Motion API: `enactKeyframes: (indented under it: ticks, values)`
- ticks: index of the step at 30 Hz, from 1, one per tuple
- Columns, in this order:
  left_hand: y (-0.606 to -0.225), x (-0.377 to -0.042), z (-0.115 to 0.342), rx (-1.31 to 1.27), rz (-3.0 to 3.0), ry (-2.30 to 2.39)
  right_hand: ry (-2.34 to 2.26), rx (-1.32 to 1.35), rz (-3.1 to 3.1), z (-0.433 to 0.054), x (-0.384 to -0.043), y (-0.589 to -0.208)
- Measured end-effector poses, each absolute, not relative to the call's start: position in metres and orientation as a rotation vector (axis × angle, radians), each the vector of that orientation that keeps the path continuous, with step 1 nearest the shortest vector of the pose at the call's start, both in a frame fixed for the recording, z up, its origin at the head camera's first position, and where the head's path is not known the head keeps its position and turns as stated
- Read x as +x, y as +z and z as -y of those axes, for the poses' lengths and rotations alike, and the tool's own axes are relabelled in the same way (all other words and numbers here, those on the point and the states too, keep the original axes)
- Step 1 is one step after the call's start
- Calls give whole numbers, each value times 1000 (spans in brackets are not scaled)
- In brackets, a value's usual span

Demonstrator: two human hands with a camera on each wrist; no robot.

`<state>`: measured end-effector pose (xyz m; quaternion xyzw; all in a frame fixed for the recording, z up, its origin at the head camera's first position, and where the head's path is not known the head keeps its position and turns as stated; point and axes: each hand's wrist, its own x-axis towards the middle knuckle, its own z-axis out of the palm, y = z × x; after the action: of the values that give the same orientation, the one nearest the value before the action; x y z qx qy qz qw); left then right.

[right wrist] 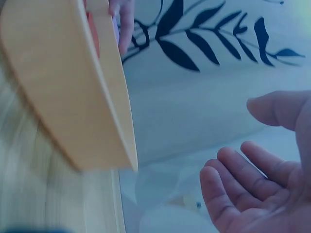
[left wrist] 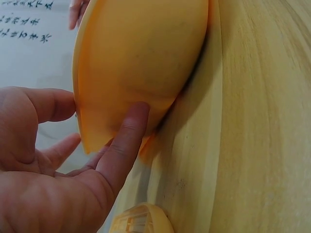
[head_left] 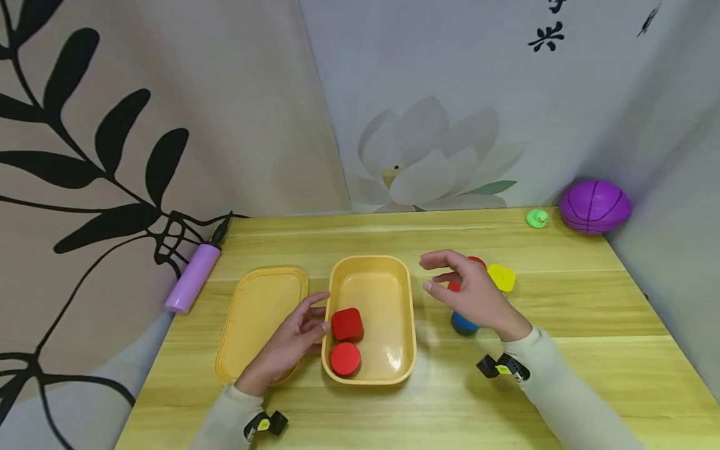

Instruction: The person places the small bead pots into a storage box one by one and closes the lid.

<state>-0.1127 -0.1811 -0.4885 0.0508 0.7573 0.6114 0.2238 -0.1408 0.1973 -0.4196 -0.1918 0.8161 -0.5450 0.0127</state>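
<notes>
A yellow plastic box stands on the table between the hands. Inside it, along the left wall, lie a red rounded-square block and a red round block. My left hand rests against the box's left side; its fingertips touch the rim and outer wall in the left wrist view. To the right of the box, my right hand hovers with relaxed fingers and nothing in its grasp. Partly hidden beneath and behind it are red pieces, a yellow block and a blue block.
The box's yellow lid lies left of the box, partly under the left forearm. A purple cylinder with a black top is at the table's left edge. At the back right sit a green toy duck and a purple ball.
</notes>
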Motion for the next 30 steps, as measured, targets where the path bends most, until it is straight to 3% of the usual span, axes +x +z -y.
enactKeyframes:
  ticks: [17, 30]
  values:
    - [-490, -114, 184, 171, -2080, 1690, -1639, -290, -2828, -292, -127, -453]
    - [-490, -114, 183, 168, -2055, 1700, -1496, -110, -2838, -320, -110, -484]
